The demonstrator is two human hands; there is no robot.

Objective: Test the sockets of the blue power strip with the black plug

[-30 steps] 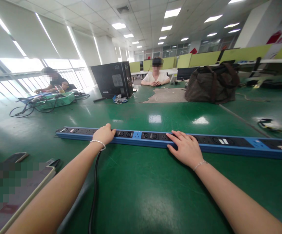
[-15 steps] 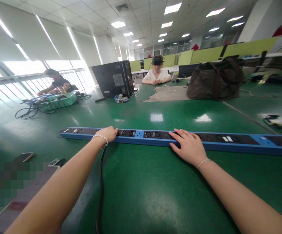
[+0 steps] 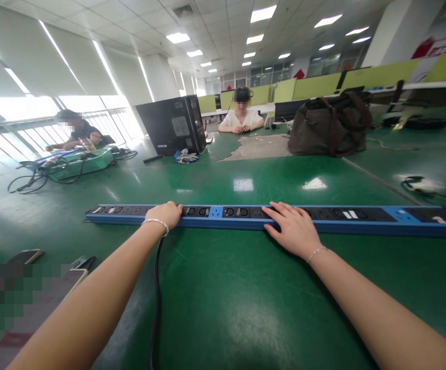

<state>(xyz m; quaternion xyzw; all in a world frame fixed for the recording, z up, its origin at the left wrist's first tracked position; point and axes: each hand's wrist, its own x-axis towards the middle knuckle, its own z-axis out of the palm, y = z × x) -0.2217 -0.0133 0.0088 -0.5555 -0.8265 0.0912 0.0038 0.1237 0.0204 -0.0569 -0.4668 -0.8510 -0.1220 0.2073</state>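
A long blue power strip (image 3: 216,223) with a black socket face lies across the green table in front of me. My left hand (image 3: 164,215) is closed over its left half, fingers curled down at the sockets. A black cable (image 3: 156,288) comes out from beneath that hand and runs toward me; its plug end is hidden by the palm. Right of the middle, my right hand (image 3: 294,230) lies flat on the strip, fingers spread and thumb at the near edge. It holds nothing.
Farther back are a black computer case (image 3: 171,128), a pair of gloves (image 3: 186,156), a green basket (image 3: 92,163) with cables and a brown bag (image 3: 327,128). Two people sit beyond, one at left, one opposite. A dark flat item (image 3: 49,308), partly blurred, lies at lower left.
My view has turned slightly right, so the scene appears shifted left. Both hands keep the same places on the power strip, with no clear change in grip.
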